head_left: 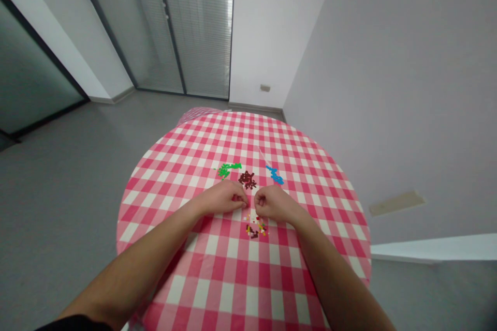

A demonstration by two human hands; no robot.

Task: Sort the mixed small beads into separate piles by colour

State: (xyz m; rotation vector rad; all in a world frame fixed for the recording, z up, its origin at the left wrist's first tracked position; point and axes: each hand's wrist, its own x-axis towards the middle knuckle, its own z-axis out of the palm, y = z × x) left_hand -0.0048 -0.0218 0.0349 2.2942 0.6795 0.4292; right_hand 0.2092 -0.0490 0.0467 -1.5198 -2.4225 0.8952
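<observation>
My left hand (pixel 225 197) hovers low over the middle of the table, its fingers curled and their tips pressed together. Facing it across a narrow gap is my right hand (pixel 275 203), also closed with thumb and fingers pinched. Whatever either pinch holds is too small or hidden to make out. Just beyond the hands lie a dark brown pile of small pieces (pixel 247 180), a green pile (pixel 224 170) to its left and a blue pile (pixel 275 176) to its right. Nearer to me, below the right hand, mixed-colour small pieces (pixel 253 234) are scattered.
A pink-and-white checked tablecloth (pixel 229 297) covers the round table. Bunched pink checked cloth (pixel 197 112) shows at its far left edge. Glass doors with blinds (pixel 202 26) stand behind, and a plain wall (pixel 407 88) rises close on the right.
</observation>
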